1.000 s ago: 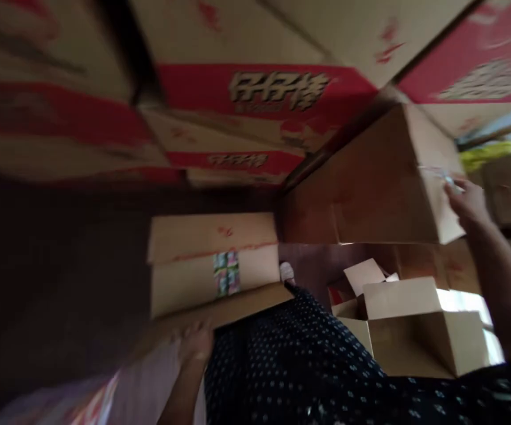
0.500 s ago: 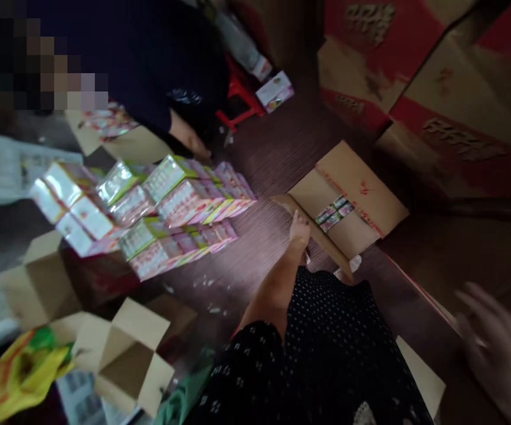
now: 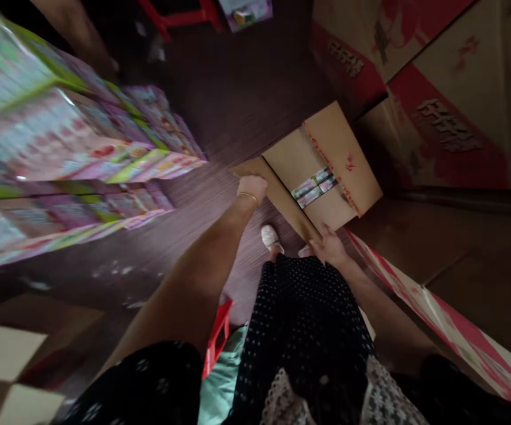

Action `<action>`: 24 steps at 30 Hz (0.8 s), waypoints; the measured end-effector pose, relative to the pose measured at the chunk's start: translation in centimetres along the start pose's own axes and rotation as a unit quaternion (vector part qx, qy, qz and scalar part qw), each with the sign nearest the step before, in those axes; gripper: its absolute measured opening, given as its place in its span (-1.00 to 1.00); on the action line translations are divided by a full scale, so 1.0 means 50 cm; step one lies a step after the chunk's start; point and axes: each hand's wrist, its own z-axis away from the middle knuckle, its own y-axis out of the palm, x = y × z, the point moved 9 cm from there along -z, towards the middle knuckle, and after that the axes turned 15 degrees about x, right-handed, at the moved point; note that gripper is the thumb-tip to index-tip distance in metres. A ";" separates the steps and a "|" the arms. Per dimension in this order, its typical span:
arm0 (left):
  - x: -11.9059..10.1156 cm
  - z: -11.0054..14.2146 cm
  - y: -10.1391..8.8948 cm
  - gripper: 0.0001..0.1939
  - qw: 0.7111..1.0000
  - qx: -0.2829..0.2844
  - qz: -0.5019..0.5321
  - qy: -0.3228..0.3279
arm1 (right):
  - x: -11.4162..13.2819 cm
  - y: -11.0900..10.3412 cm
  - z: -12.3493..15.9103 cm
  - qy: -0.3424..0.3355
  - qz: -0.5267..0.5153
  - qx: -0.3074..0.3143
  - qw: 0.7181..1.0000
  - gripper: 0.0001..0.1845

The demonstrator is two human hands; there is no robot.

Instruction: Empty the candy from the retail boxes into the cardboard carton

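Observation:
A cardboard box [image 3: 356,154] stands on the floor in front of my feet, with printed red marks on its far flap. Between its flaps, small packs [image 3: 315,188] with colourful wrapping show through a gap. My left hand [image 3: 253,188] is closed on the left end of the near flap, its fingertips partly hidden. At that flap's other end, my right hand [image 3: 330,247] grips the edge near the box's lower corner.
Stacks of shiny pink and green packs [image 3: 74,136] rise at the left. Large red-and-brown cartons [image 3: 441,118] stand at the right. A red stool [image 3: 180,18] and another person's arm [image 3: 74,29] are at the top. Behind me lies green cloth [image 3: 224,372] by a red stool.
My right hand has come from the far right onto the near flap. My left hand still holds the flap. The view has shifted, bringing the packs at left closer.

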 end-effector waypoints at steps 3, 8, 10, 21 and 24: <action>0.005 0.022 0.024 -0.49 1.000 0.010 -0.016 -0.016 | 0.051 0.069 -0.039 0.029 0.054 0.060 0.996 -0.13; -0.019 0.098 0.137 -0.46 0.998 0.042 -0.037 0.016 | 0.072 0.146 -0.041 0.041 0.121 0.127 0.984 -0.25; -0.028 0.134 0.208 -0.46 0.999 0.047 -0.016 0.005 | 0.052 0.171 -0.025 0.034 0.162 0.162 0.973 -0.24; -0.189 0.272 0.518 -0.43 0.976 0.131 0.123 -0.123 | -0.139 0.238 0.064 -0.023 0.230 0.258 0.938 -0.20; -0.227 0.292 0.556 -0.43 0.968 0.164 0.135 -0.133 | -0.170 0.231 0.065 -0.038 0.208 0.292 0.933 -0.29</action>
